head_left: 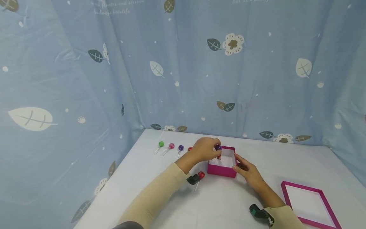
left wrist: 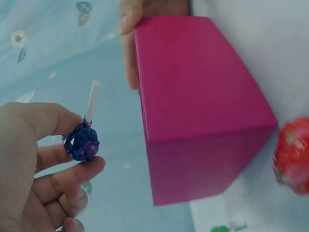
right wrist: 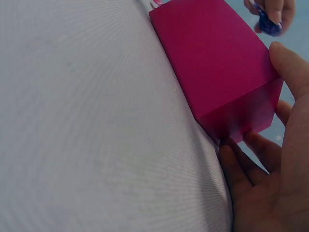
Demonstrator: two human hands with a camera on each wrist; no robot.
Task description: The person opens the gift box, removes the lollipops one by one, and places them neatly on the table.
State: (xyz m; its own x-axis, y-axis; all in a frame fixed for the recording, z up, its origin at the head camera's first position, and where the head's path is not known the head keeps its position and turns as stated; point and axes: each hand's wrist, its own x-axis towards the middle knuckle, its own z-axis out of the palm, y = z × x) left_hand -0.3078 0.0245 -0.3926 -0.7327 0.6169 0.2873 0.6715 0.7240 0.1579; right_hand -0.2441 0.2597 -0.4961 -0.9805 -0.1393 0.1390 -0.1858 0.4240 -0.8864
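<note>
- Left grip [head_left: 203, 149]: pinching purple lollipop [left wrist: 83, 144] over the open pink box [head_left: 221, 171]; box toward the surface's [head_left: 226, 203] far edge.
- Right grip [head_left: 249, 172]: fingers loose, touching box's right side.
- Green lollipop [head_left: 161, 144]: near far left corner.
- Pink-rimmed lid [head_left: 303, 185]: toward right edge.

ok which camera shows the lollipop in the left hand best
The left wrist view: the lollipop is close, wrapper and stick visible. The head view shows it tiny, stick indistinct; the right wrist view has it near the top, the left hand overlapping.
</note>
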